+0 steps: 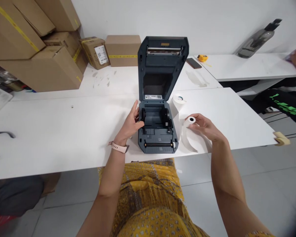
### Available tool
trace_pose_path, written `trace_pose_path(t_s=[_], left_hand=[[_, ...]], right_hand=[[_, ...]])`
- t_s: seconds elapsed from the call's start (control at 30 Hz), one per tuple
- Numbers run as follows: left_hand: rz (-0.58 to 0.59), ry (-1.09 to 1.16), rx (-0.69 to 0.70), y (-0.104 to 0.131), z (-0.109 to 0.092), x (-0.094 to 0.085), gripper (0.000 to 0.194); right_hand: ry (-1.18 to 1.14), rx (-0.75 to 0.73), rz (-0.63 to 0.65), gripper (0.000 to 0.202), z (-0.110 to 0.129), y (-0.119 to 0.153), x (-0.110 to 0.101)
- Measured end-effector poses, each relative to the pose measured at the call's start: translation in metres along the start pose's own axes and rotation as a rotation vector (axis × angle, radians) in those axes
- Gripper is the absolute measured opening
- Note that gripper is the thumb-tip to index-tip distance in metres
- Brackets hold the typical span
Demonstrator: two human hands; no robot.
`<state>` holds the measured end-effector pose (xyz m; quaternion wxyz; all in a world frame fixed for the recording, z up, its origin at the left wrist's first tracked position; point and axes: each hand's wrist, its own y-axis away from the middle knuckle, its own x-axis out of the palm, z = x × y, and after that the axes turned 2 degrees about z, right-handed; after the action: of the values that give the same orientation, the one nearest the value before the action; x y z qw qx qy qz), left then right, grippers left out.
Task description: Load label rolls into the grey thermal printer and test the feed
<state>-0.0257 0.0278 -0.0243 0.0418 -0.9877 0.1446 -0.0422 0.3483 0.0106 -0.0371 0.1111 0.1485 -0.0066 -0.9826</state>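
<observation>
Possibly the roll (188,122), grasped by the right hand (204,127) just beside the printer (155,133), unwinds or creases if its loose tail (190,141) snags, while the raised lid (160,69) could, if knocked, drop onto the left hand (131,124) clasping the printer's side.

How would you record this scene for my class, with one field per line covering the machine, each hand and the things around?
Printer: on the table, lid raised
Left hand: at the printer's left side, thumb on its rim
Right hand: holding a roll, paper trailing from it
Beside printer, right: second roll
Farther back: boxes left, phone and tape measure right
</observation>
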Motion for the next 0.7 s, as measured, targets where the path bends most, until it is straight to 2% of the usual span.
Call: trace_pose_path(t_s=[0.13,0.3,0.4,0.5,0.57,0.63,0.7], left_hand=[[-0.004,0.013,0.005,0.0,0.001,0.0,0.111],[0.008,0.003,-0.011,-0.002,0.002,-0.002,0.113],[0.009,0.0,0.002,-0.002,0.003,-0.004,0.111],[0.012,-0.013,0.002,-0.003,0.003,-0.004,0.112],[0.014,-0.02,-0.006,-0.003,0.004,-0.005,0.112],[0.016,-0.017,-0.004,-0.002,0.005,-0.005,0.112],[0.016,-0.006,0.003,-0.002,0.006,-0.005,0.111]], right_hand=[[0.004,0.002,0.044,0.049,-0.007,-0.009,-0.006],[-0.114,-0.085,-0.15,0.062,-0.004,-0.033,-0.023],[-0.064,-0.049,-0.089,0.074,0.01,-0.059,-0.027],[0.041,0.014,0.022,0.094,0.025,-0.089,-0.021],[0.08,0.036,0.039,0.1,0.031,-0.105,-0.013],[0.077,0.062,0.021,0.096,0.034,-0.116,-0.006],[0.066,0.079,-0.011,0.084,0.036,-0.117,-0.001]])
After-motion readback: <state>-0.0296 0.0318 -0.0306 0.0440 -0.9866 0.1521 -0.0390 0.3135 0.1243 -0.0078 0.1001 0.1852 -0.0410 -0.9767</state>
